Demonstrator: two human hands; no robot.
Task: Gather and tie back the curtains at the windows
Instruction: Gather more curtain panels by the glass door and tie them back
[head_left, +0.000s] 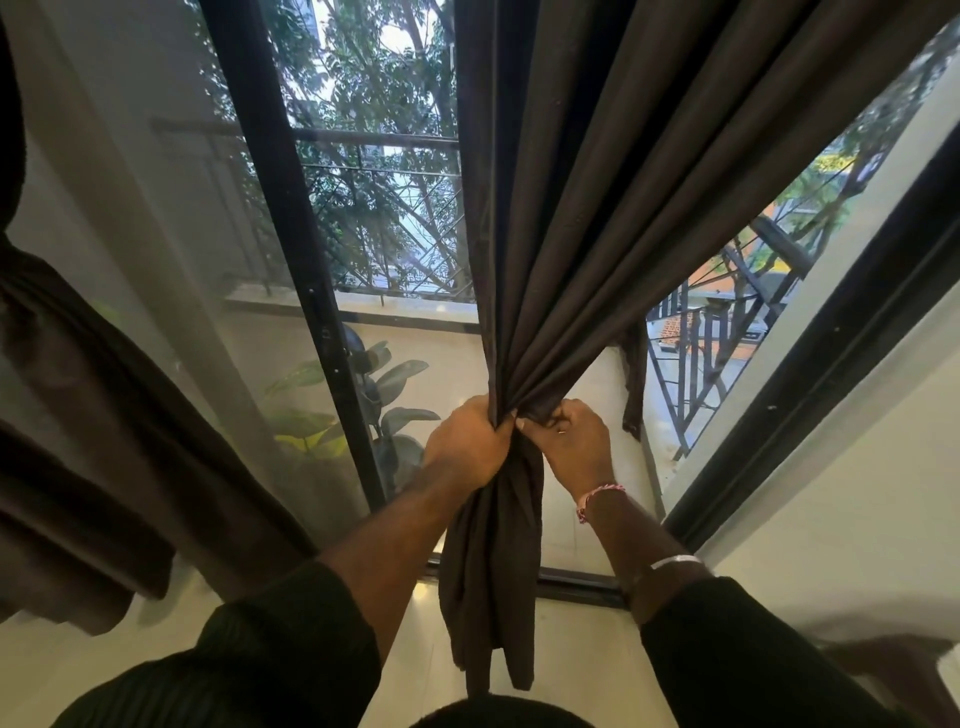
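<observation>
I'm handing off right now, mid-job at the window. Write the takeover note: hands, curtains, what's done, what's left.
Left hand: grip closed around the gathered waist of the dark brown fabric curtain.
Right hand: fingers pinch the same bunch from the other side.
Curtain: folds pulled together at the hands, tail hanging loose below. No tie visible around it.
Second dark brown curtain at far left hangs untouched by either hand.
Done: centre curtain gathered.
Left: tie it back, then check the left one.

The gathered curtain hangs before the window; a second curtain hangs left; a potted plant stands behind the glass.
</observation>
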